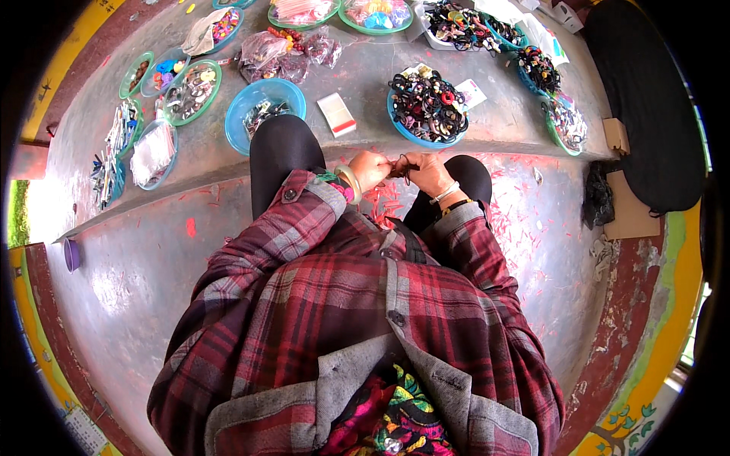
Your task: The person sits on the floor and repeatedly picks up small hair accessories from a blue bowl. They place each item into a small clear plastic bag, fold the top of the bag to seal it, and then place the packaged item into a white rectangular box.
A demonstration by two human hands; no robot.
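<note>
Above my lap, between my knees, my left hand (370, 169) and my right hand (429, 174) meet with their fingers pinched together. A thin dark cord (404, 169), looped like a hair tie, runs between both sets of fingertips. Its exact shape is partly hidden by the fingers. Just beyond my hands stands a blue bowl (403, 135) heaped with dark hair ties (430, 105), a few with coloured beads. Beyond my left knee is another blue bowl (238, 114) with small dark and silvery pieces. A white and red flat box (337, 115) lies between these bowls.
A low concrete ledge (365, 137) carries several more bowls and plastic bags (285, 57) of small parts. Red scraps (517, 220) litter the floor. At the right are a black bag (599, 194), cardboard (633, 213) and a long black cushion (646, 114); a purple cup (71, 255) stands far left.
</note>
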